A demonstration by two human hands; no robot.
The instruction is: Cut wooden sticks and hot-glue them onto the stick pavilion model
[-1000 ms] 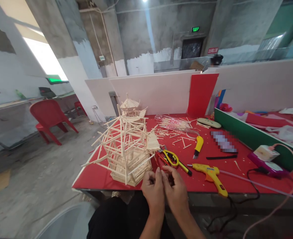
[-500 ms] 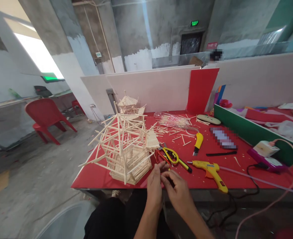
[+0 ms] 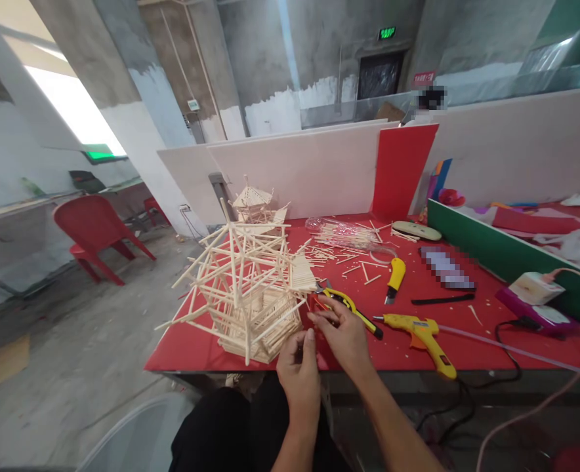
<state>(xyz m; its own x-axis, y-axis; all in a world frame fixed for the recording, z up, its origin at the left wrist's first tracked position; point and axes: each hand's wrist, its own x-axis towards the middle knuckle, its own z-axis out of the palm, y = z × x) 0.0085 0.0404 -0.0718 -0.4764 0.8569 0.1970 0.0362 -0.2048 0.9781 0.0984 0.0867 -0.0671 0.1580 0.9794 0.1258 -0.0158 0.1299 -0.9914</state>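
A stick-built model pavilion (image 3: pixel 258 328) of thin pale wooden rods stands at the table's front left. Beside its lower right corner is my left hand (image 3: pixel 300 367), thumb and fingers closed in a pinch; what lies between them is too small to make out. My right hand (image 3: pixel 344 337) is just right of it, over a tool with red handles (image 3: pixel 315 303). Its fingers are bent together, and anything in them is hidden. Partly behind that hand lie yellow-handled scissors (image 3: pixel 348 301) and a yellow-and-black cutter (image 3: pixel 371 326).
To the right lie a yellow glue gun (image 3: pixel 420 333) with its cord, a yellow utility knife (image 3: pixel 394 280) and a black strip (image 3: pixel 442 299). Loose sticks (image 3: pixel 346 235) are scattered behind. A smaller model (image 3: pixel 253 203), a green-sided tray (image 3: pixel 511 262) and a power strip (image 3: pixel 540 308) also stand here.
My hands, close together before, have moved apart. The left shifted left toward the model's base, and the right moved forward over the red-handled tool and scissors.
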